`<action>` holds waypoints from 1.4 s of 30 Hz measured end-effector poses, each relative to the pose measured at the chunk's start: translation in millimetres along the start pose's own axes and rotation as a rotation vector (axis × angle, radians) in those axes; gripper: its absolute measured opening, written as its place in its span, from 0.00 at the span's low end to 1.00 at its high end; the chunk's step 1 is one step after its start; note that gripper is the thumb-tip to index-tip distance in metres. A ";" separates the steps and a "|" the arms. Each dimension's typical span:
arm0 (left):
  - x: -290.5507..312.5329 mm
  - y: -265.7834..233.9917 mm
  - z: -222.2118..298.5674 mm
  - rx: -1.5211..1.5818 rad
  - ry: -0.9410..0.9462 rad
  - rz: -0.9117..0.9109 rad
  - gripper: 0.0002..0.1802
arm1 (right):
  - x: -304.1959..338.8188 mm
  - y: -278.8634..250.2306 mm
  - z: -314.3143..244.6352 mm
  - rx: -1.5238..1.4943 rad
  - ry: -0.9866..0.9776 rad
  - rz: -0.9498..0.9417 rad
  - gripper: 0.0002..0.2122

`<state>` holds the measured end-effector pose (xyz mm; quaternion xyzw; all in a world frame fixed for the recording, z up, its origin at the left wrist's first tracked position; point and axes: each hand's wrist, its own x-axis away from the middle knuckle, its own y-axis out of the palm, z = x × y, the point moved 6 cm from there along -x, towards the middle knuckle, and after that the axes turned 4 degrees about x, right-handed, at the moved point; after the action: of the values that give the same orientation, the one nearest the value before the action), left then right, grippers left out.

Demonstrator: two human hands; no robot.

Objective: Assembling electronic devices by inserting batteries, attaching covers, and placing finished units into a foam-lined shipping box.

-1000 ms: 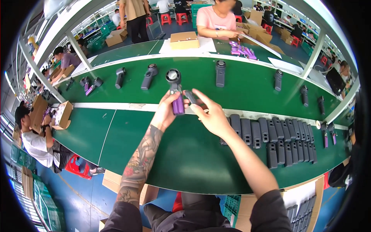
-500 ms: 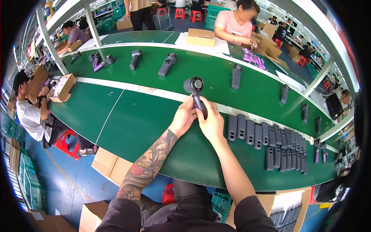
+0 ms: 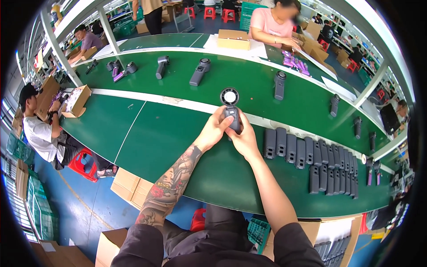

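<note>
A dark grey handheld fan (image 3: 231,112) stands upright between my hands above the near table, its round head toward me with a pale centre. My left hand (image 3: 216,130) is closed around the handle's left side, with the thumb across its front. Gripping the handle lower down from the right is my right hand (image 3: 243,137). The fingers behind the handle are hidden. To the right of my right hand, dark grey handle-shaped pieces (image 3: 291,149) lie side by side in two rows on the green table (image 3: 164,147).
Beyond a white rail, a green belt (image 3: 240,71) carries spaced-out fans, including one fan (image 3: 279,85) ahead. Purple parts (image 3: 295,63) lie near a co-worker in pink (image 3: 272,24). Another person (image 3: 40,129) sits left beside an open carton (image 3: 76,101). A carton (image 3: 318,229) stands below the table's right edge.
The fan has turned so its round face points toward me. My left thumb has come across the handle's front. The view has shifted slightly.
</note>
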<state>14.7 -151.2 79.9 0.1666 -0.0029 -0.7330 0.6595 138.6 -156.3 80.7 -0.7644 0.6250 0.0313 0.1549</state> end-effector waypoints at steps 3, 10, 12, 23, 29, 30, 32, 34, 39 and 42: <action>-2.5 -4.8 7.1 -0.064 0.087 -0.030 0.23 | -3.4 -1.4 -9.7 0.127 -0.109 -0.001 0.33; -2.4 0.0 4.6 -0.076 0.066 -0.091 0.26 | -8.9 -2.7 7.1 0.149 -0.131 -0.020 0.34; -2.5 3.4 5.0 -0.066 0.066 -0.048 0.26 | -10.2 -3.4 8.3 0.162 -0.168 -0.054 0.34; 3.6 -4.0 14.6 -0.011 0.079 0.236 0.27 | 5.0 12.6 -27.2 0.676 -0.315 0.121 0.34; 6.1 -0.7 17.3 -0.021 0.141 0.244 0.26 | 7.2 8.0 -31.8 0.691 -0.410 0.199 0.37; 5.7 0.0 16.9 -0.021 0.139 0.226 0.26 | 6.1 6.5 -30.9 0.705 -0.426 0.201 0.37; 4.7 1.9 16.3 -0.020 0.136 0.188 0.27 | 5.2 4.7 -30.3 0.732 -0.457 0.205 0.38; 4.6 2.8 15.2 -0.019 0.146 0.185 0.28 | 5.3 4.2 -29.8 0.748 -0.436 0.201 0.38; 3.6 4.2 9.8 -0.002 0.176 0.163 0.30 | 5.3 2.5 -24.5 0.781 -0.378 0.186 0.37; 2.5 3.8 3.6 0.028 0.168 0.130 0.31 | 4.6 2.1 -17.9 0.736 -0.395 0.179 0.37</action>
<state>17.3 -154.9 83.5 0.2360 0.0312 -0.6719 0.7013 134.9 -166.0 96.2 -0.5803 0.6167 -0.0346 0.5308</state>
